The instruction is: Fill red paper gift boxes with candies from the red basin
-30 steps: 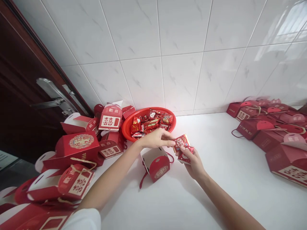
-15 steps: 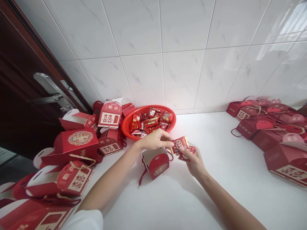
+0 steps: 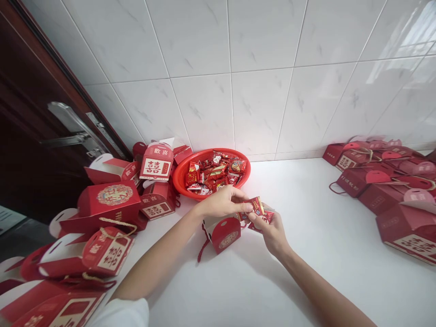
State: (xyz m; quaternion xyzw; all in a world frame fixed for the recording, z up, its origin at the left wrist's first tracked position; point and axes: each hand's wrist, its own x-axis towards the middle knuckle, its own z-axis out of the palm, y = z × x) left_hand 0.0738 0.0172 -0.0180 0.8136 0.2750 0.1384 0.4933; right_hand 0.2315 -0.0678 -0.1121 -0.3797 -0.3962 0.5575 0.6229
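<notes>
Hands (image 3: pixel 275 234) pinching red packets (image 3: pixel 256 205), red box (image 3: pixel 225 235) nearby, sweets (image 3: pixel 218 171) in basket (image 3: pixel 178 184)

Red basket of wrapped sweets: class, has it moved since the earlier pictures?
No. Judged against the grout lines of the tiled wall, the red basket keeps its place.

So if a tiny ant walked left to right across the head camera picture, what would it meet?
Silver door handle → left hand → right hand → pile of red boxes on the right.
</notes>
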